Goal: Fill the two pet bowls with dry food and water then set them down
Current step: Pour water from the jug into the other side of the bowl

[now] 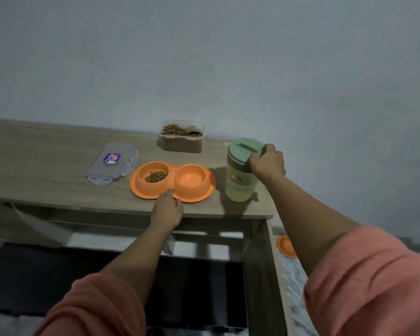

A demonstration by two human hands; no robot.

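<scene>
An orange double pet bowl (134,184) sits near the front edge of the wooden table (46,166). Its left cup holds dry food (155,176); its right cup (191,177) looks empty. My left hand (168,209) touches the bowl's front rim between the two cups. To the right stands a pale water jug (238,180) with a green lid (244,150). My right hand (267,163) grips the jug at its top right, fingers curled over the lid's edge. The jug stands upright on the table.
An open clear container of dry food (182,139) stands at the back by the wall. Its clear lid (112,163) lies left of the bowl. Another orange dish (285,246) lies on the floor beyond the table's right side. A dark gap opens below the table.
</scene>
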